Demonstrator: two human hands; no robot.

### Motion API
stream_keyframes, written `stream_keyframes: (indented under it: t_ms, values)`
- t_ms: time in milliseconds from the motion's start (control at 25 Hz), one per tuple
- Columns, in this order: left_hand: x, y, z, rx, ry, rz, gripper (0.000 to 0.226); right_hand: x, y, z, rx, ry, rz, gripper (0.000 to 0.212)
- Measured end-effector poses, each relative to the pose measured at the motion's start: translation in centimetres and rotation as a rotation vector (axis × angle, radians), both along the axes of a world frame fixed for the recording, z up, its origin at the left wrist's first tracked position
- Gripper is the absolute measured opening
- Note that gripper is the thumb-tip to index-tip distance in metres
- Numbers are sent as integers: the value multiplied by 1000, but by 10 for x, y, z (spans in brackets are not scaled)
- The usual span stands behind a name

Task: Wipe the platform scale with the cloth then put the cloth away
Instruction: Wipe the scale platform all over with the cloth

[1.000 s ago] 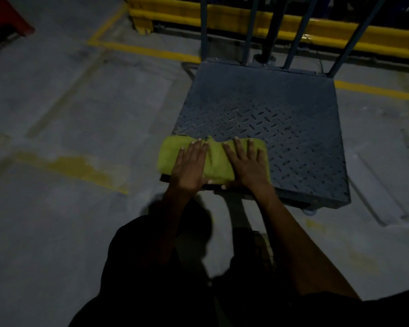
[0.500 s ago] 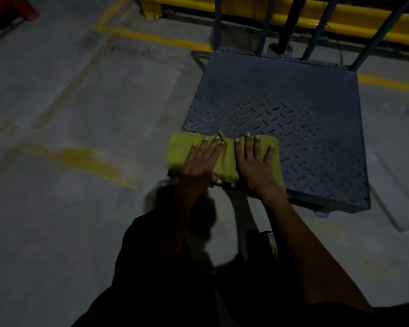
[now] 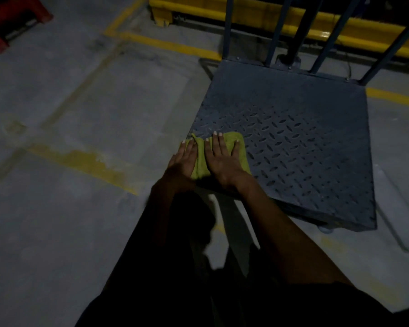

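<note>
Dim concrete floor (image 3: pixel 69 102) surrounds the scale (image 3: pixel 293 142) at right of frame. At its near left corner the cloth (image 3: pixel 239 149) is pressed flat under the open left hand (image 3: pixel 183 161) and right hand (image 3: pixel 221 159). Wiping seems underway; the unwiped plate beyond should be covered next.

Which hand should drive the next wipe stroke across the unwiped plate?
Right hand, probably. It lies flat on the cloth, over the platform scale; bare plate stretches to its right. The left hand sits at the plate's left edge.
</note>
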State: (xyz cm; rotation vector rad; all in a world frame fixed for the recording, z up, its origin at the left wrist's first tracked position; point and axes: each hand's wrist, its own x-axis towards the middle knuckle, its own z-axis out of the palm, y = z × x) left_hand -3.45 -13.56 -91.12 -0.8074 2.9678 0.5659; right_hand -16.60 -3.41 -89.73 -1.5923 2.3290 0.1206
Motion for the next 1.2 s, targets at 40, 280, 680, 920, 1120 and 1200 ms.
stream_keyframes:
  t_ms: [40, 280, 680, 920, 1120, 1200]
  values:
    - [-1, 2, 10, 178, -28, 42, 92, -7, 3, 9, 3, -118, 3, 100]
    - [-16, 63, 22, 282, 335, 800, 81, 10, 17, 26, -328, -216, -292, 79]
    - [-24, -6, -1, 837, 334, 887, 106, 13, -5, 10, -59, -181, -240, 57]
    - [-55, -30, 24, 613, 11, 724, 63, -11, -39, -1, -156, -85, -268, 56]
    - [-90, -38, 34, 473, 8, 711, 38, -49, -63, -2, -182, -6, -186, 58]
    - [-113, -34, 43, 379, -12, 795, 36, -56, -65, -5, -161, 40, -146, 64]
